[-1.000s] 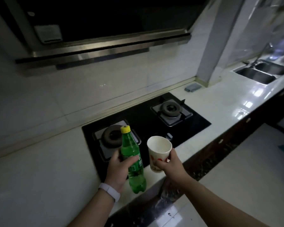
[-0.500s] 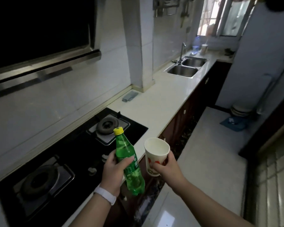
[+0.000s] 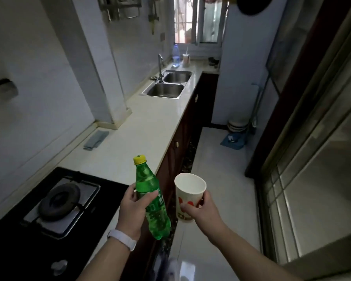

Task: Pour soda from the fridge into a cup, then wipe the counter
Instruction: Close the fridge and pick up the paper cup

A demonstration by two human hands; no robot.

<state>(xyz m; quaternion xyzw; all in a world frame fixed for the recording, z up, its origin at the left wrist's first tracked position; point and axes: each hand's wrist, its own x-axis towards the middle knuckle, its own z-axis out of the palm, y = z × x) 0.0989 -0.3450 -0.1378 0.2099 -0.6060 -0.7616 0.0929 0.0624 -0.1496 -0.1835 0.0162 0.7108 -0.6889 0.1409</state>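
Green plastic fills the left hand (image 3: 133,209): its fingers and thumb curl round the middle of a soda bottle (image 3: 150,199), which is held nearly upright with its yellow cap (image 3: 139,159) on. A white band (image 3: 122,241) sits on that wrist. Just beside it, the right hand (image 3: 201,211) grips the lower half of a white paper cup (image 3: 188,191) with red print, mouth up; what I can see of the inside is plain white. Bottle and cup are near each other but apart, both held in the air by the front edge of the pale counter (image 3: 142,134). To the left lies a black gas hob (image 3: 59,201). Farther along the counter a folded grey cloth (image 3: 96,139) rests near the wall, and beyond it is a steel double sink (image 3: 164,90) with its tap (image 3: 160,65).
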